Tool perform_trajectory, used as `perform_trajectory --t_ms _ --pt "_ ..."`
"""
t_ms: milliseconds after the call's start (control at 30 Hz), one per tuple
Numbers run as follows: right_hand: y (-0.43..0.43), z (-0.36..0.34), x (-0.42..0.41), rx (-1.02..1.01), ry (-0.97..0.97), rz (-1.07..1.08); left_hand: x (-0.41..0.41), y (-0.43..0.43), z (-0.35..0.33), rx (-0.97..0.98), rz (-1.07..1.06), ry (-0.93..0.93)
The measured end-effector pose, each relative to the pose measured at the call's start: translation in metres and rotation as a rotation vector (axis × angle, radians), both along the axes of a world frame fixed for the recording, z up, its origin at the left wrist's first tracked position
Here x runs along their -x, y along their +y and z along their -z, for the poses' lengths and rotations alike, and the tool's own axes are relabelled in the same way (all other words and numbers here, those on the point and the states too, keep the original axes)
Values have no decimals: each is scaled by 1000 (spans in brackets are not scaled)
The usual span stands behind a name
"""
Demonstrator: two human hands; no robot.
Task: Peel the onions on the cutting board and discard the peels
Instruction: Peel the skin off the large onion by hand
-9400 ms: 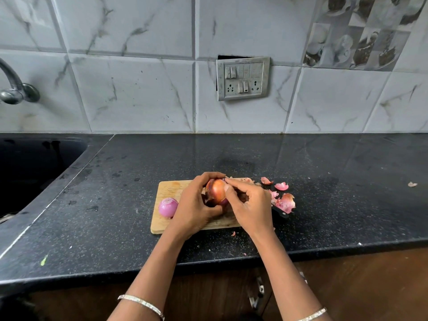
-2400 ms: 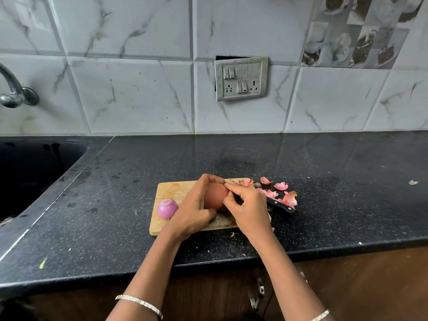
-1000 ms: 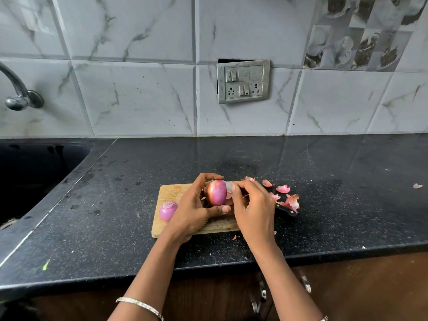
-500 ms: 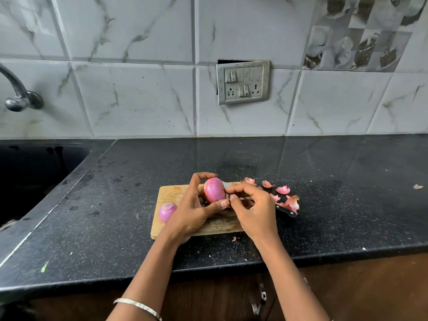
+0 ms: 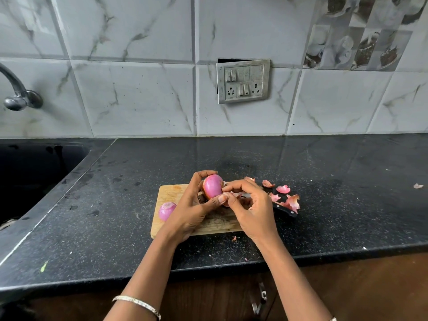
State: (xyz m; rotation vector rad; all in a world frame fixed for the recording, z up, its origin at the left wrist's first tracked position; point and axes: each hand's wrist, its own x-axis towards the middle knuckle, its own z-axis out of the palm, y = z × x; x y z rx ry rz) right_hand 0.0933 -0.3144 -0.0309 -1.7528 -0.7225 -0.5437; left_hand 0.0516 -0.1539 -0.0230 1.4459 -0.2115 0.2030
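Onion in hand: shiny pink-purple onion (image 5: 212, 186), mostly bare, gripped by left hand (image 5: 193, 208) above wooden cutting board (image 5: 171, 193)
Right hand (image 5: 251, 205): pinching a leftover skin bit
Done: second peeled onion (image 5: 166, 210) on board
Left: papery pink peels (image 5: 290, 201) sit on black tabletop (image 5: 139, 239), not binned yet

Single head view looks forward and down, close over the counter (image 5: 324, 205)

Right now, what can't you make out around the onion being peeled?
- Underside of the held pink onion, head view: hidden by the left hand.
- Black-handled knife blade: covered by the right hand.
- Wooden cutting board middle: behind both hands.
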Motion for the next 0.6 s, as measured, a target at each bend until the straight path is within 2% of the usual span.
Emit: perform_trajectory --t_ms 600 --pt "2 -1 -2 46 -35 62 -1 3 2 -69 45 18"
